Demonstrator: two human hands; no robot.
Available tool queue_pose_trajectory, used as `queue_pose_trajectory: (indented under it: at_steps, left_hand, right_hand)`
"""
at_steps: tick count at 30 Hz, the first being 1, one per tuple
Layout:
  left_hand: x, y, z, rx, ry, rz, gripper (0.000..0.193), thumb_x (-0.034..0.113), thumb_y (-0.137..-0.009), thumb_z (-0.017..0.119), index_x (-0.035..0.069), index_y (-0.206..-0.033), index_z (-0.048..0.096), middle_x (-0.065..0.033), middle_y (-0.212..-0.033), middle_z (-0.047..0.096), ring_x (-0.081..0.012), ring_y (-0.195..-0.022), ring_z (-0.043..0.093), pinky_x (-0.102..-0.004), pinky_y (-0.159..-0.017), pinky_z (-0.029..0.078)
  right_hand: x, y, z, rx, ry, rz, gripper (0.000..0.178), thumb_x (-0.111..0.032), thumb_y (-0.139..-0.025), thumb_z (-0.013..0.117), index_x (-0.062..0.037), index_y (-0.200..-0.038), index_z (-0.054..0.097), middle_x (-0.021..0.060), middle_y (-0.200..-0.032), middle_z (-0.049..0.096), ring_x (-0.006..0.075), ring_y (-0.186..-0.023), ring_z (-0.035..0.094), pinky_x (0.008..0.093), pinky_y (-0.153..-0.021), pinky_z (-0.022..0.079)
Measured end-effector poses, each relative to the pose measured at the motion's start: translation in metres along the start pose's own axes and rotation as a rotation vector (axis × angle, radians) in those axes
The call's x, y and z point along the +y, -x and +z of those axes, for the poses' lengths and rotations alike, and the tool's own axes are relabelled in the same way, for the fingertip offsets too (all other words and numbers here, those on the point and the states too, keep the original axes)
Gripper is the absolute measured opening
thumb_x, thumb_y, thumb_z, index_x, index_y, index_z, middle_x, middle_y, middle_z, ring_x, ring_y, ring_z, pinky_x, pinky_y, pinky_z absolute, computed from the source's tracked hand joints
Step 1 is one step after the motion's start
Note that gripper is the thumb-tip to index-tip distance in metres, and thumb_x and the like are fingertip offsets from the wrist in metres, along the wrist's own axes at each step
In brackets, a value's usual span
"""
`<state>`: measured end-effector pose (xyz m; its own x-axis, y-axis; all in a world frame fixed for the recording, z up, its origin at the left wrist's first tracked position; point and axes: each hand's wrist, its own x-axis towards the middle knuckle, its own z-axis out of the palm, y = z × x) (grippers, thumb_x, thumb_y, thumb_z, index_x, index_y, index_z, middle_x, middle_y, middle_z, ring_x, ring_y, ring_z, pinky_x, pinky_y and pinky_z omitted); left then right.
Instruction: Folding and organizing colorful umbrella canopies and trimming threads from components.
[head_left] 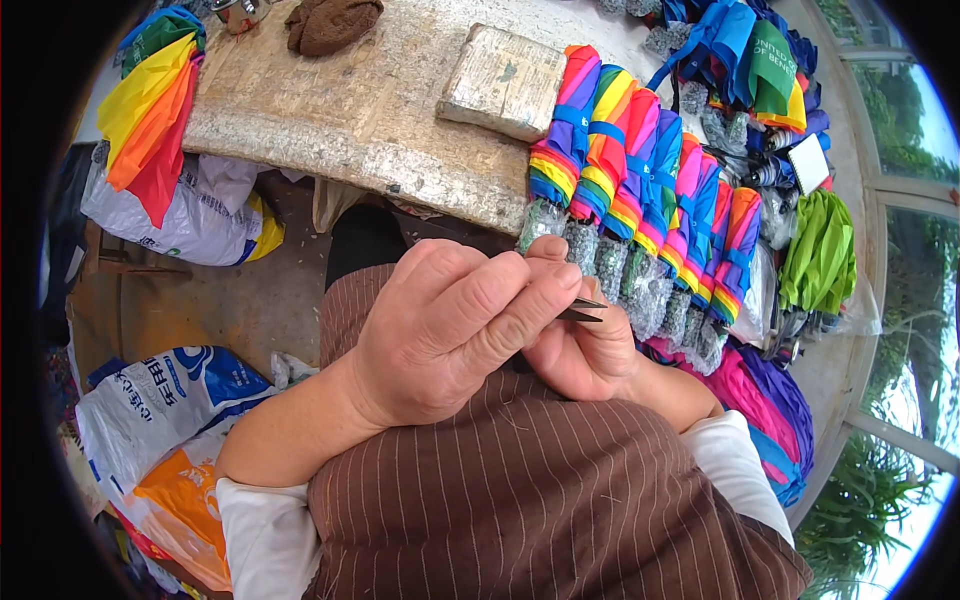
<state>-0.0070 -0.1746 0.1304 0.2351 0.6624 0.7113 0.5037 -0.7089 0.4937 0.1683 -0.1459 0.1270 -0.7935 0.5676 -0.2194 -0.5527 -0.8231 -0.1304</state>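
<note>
In front of my lap both hands meet. My left hand [450, 325] is closed, thumb pressed toward the fingers. From under its fingertips stick out two dark, pointed blades of small scissors [582, 311], aimed at my right palm; their handles are hidden. Close against it, my right hand [585, 350] has its fingers curled in. What its fingers pinch is covered by the left hand. Just beyond my hands lies a row of folded rainbow umbrellas [605, 150], strapped with blue bands, their lower ends in bubble wrap [650, 295].
A worn wooden bench [330, 120] carries a paint-spotted block [505, 80] and a brown cloth [333, 24]. A rainbow umbrella [150, 105] hangs over its left edge. Stuffed plastic bags [165, 400] stand at left. A green umbrella [818, 252] and pink and purple ones [760, 400] lie at right, by windows.
</note>
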Motion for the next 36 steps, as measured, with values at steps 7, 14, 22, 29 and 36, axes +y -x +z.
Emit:
queue_pose_trajectory:
  at_steps: [7, 14, 22, 29, 36]
  left_hand:
    - [0.001, 0.005, 0.006, 0.066, 0.041, -0.074, 0.047, 0.007, -0.077, 0.061, 0.004, -0.123, 0.057, -0.0045, -0.101, 0.057, -0.0194, -0.078, 0.055, -0.0315, -0.065, 0.043]
    - [0.003, 0.000, 0.003, 0.047, 0.058, -0.093, 0.046, 0.007, -0.076, 0.061, 0.003, -0.122, 0.058, -0.0052, -0.101, 0.057, -0.0195, -0.078, 0.055, -0.0315, -0.065, 0.044]
    - [0.000, -0.001, -0.001, 0.016, 0.004, -0.017, 0.049, 0.009, -0.072, 0.062, 0.003, -0.121, 0.059, -0.0038, -0.107, 0.059, -0.0187, -0.079, 0.055, -0.0306, -0.065, 0.045]
    - [0.001, -0.005, -0.005, -0.001, 0.003, 0.011, 0.048, 0.009, -0.073, 0.062, 0.003, -0.120, 0.059, -0.0037, -0.105, 0.060, -0.0182, -0.079, 0.055, -0.0311, -0.066, 0.044]
    - [0.003, 0.001, -0.004, 0.010, 0.155, -0.248, 0.043, 0.009, -0.079, 0.067, -0.002, -0.119, 0.057, -0.0091, -0.096, 0.056, -0.0180, -0.073, 0.052, -0.0277, -0.061, 0.044]
  right_hand:
    - [-0.002, 0.005, -0.004, 0.000, 0.119, -0.002, 0.039, -0.014, -0.089, 0.063, -0.0160, -0.123, 0.045, -0.0061, -0.108, 0.057, 0.0071, -0.102, 0.052, 0.0281, -0.088, 0.040]
    - [-0.001, 0.007, -0.003, 0.045, 0.125, -0.028, 0.040, -0.014, -0.088, 0.064, -0.0157, -0.123, 0.044, -0.0054, -0.107, 0.057, 0.0082, -0.099, 0.054, 0.0280, -0.087, 0.040]
    - [-0.003, 0.001, -0.003, -0.015, 0.062, -0.003, 0.041, -0.015, -0.085, 0.067, -0.0161, -0.119, 0.045, -0.0061, -0.103, 0.056, 0.0075, -0.098, 0.054, 0.0281, -0.089, 0.038]
    - [-0.003, -0.001, 0.003, 0.018, 0.021, 0.002, 0.040, -0.016, -0.085, 0.068, -0.0169, -0.118, 0.045, -0.0056, -0.101, 0.056, 0.0071, -0.100, 0.052, 0.0278, -0.091, 0.037]
    - [-0.004, -0.004, 0.003, -0.059, 0.016, -0.005, 0.037, -0.016, -0.086, 0.067, -0.0145, -0.115, 0.045, -0.0042, -0.100, 0.051, 0.0062, -0.097, 0.053, 0.0276, -0.096, 0.039]
